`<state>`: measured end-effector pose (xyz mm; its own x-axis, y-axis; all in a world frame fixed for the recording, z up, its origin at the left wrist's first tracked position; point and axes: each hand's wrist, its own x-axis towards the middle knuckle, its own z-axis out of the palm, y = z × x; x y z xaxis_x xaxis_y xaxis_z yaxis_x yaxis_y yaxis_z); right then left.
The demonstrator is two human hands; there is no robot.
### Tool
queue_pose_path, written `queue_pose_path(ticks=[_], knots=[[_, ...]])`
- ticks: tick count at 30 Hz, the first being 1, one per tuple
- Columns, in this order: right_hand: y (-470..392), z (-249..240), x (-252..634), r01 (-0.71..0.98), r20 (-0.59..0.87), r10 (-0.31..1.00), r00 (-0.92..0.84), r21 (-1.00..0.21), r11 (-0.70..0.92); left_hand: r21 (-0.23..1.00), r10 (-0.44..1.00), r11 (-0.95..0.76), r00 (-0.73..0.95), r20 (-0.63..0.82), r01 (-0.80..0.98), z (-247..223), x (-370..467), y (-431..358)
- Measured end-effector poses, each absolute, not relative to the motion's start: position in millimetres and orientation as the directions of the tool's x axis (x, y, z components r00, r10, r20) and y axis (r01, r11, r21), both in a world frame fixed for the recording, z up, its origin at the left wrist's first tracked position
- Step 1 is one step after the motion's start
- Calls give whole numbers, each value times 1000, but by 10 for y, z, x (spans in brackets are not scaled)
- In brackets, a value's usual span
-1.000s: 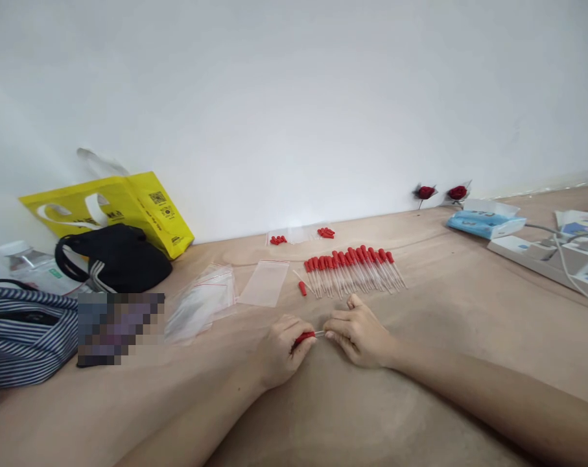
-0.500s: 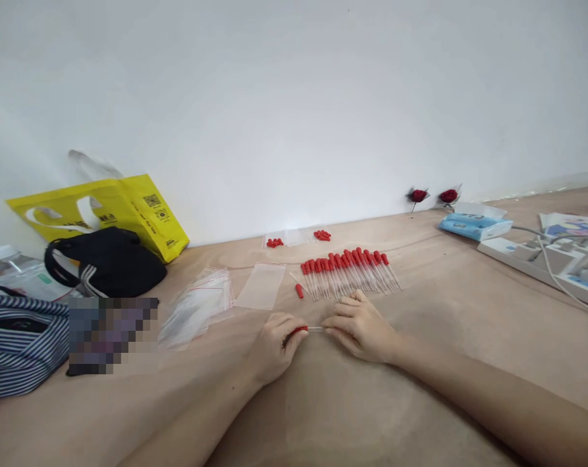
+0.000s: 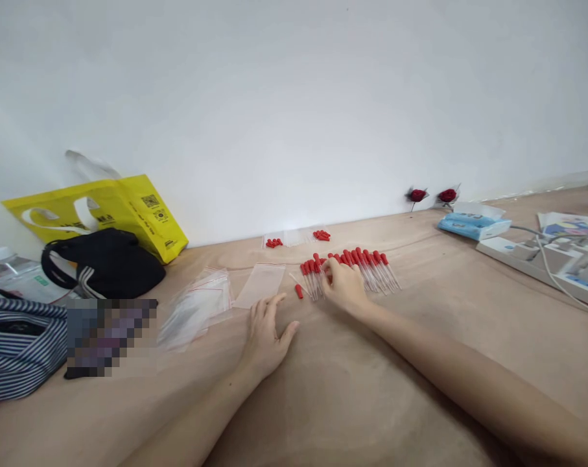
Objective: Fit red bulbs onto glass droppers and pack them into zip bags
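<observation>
Several clear droppers with red bulbs lie side by side in a row on the table. Over the left part of that row is my right hand, its fingers pinched on a dropper whose red bulb sticks up above the others. My left hand rests near the table with its fingers spread and nothing in them. Between the hands and the row's left end lie a loose red bulb and a thin clear tube. A flat clear bag lies beyond my left hand.
Stacked clear bags lie at the left, near a black pouch, a yellow bag and striped cloth. More red bulbs lie by the wall. A tissue pack and power strip are at the right.
My right hand has moved forward to the row with a dropper. My left hand has let go of the red bulb and opened, moving slightly back to the left.
</observation>
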<state>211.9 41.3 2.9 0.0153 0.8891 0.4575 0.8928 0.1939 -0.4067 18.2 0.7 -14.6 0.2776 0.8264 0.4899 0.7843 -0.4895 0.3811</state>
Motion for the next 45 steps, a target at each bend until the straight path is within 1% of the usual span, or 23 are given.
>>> queue_pose_path(ticks=[3,7,12,15,17,19,22,24,27,33,37,45], knots=[[575,54,1992,919,366,926,97,-389,58,372,843,-478,297,449,796,-130,190,-8],[638,22,1909,940,311,944,107,-342,6,352,850,-476,317,421,806,-122,191,-6],[633,-19,1912,941,315,945,83,-337,30,342,848,-480,328,416,808,-137,192,-8],[607,9,1891,936,351,936,23,-337,103,329,850,-470,319,419,819,-139,207,-20],[592,49,1846,936,355,934,-52,-308,169,307,856,-449,304,418,839,-128,223,1],[590,94,1784,945,307,946,-100,-267,187,269,864,-424,296,408,865,-101,238,69],[612,148,1700,967,194,977,-88,-220,131,171,861,-418,329,389,892,-32,257,257],[631,167,1670,972,154,985,-74,-208,106,81,827,-476,415,379,875,19,267,408],[647,176,1660,974,129,989,-75,-203,100,-23,742,-618,592,316,786,75,278,607],[629,182,1655,976,87,992,-88,-191,104,-109,636,-733,733,241,672,128,279,816],[584,189,1631,976,83,991,-108,-183,122,-126,591,-771,775,222,624,155,289,880],[473,239,1566,980,86,990,-108,-158,121,-118,598,-762,761,252,637,152,231,834]])
